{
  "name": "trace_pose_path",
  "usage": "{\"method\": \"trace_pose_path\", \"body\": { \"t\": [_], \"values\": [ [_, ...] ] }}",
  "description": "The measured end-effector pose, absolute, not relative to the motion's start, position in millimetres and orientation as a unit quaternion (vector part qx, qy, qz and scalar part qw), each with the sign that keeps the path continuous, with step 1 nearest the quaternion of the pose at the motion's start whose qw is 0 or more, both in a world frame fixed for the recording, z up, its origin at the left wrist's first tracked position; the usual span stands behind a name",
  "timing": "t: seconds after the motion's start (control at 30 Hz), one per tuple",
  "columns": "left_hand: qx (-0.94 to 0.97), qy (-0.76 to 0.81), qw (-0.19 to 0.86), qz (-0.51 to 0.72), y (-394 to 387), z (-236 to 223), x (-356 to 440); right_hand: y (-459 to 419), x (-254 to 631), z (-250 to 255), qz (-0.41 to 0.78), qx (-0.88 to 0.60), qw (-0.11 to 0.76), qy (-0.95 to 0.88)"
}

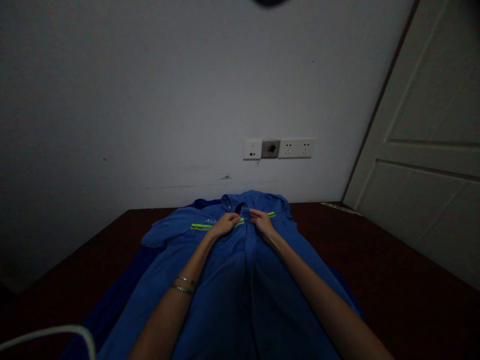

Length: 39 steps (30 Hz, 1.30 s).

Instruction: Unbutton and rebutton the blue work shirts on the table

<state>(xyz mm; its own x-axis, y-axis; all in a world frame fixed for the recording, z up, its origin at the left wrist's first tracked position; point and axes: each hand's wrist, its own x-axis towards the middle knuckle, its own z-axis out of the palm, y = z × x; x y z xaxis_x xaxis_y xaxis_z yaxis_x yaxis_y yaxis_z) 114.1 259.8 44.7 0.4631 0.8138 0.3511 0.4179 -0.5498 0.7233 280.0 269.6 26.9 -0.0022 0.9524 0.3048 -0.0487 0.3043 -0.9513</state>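
Note:
A blue work jacket [225,280] with a yellow-green reflective stripe across the chest lies flat on a dark red-brown table [393,280], collar toward the wall. My left hand [225,223] and my right hand [262,221] rest close together just below the collar, on either side of the front opening. The fingers of both hands are curled and pinch the jacket's front edges near the top. Two thin bracelets circle my left wrist [183,284].
A grey wall stands behind the table with a strip of sockets and a switch [278,148]. A white panelled door [431,150] is at the right. A white cable [56,332] loops at the lower left corner.

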Motion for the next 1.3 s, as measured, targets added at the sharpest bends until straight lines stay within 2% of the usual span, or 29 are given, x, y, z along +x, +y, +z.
{"method": "trace_pose_path", "body": {
  "t": [0.63,1.0,1.3],
  "values": [
    [0.812,0.364,0.287,0.355,258.6,47.6,107.9,259.7,273.0,28.1,0.450,-0.395,0.550,-0.582],
    [0.770,0.385,0.362,0.357,260.7,44.2,108.9,264.8,274.7,22.1,0.445,-0.384,0.557,-0.586],
    [0.777,0.370,0.364,0.356,258.8,45.1,109.0,266.0,275.2,21.2,0.447,-0.388,0.548,-0.591]
  ]
}}
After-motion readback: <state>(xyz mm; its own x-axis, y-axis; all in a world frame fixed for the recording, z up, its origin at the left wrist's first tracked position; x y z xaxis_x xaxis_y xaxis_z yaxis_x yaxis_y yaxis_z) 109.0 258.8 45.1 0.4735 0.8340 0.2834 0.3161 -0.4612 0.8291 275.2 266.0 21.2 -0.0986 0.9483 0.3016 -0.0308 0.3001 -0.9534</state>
